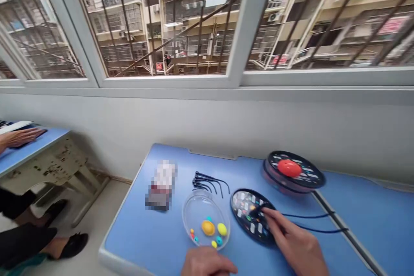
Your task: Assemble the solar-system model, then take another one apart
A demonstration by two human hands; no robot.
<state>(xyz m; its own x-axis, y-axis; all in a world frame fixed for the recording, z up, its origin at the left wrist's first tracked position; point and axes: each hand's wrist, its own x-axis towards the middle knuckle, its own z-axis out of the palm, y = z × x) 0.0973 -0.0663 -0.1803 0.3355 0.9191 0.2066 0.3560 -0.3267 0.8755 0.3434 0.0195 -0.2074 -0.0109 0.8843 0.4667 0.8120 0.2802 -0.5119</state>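
Note:
My right hand (293,237) reaches over a round black disc (237,213) with small pale and coloured pieces on it. Its thumb and fingers are pinched together around something dark, too blurred to name. At the bottom edge, my left hand (205,262) rests by the near rim of a clear round bowl (186,220). Its fingers are loosely bent and apart, with nothing visible in them; the picture's edge cuts off the rest. Inside the bowl lie an orange ball (208,227), a yellow ball (222,229) and several smaller coloured balls.
Several thin black hooked rods (210,179) lie behind the bowl. A black round object with a red dome (289,168) stands back right. Black cord-like lines (310,215) cross the blue table (155,237). A blurred-out item (161,185) lies left. Another person's hand (22,137) rests on another table.

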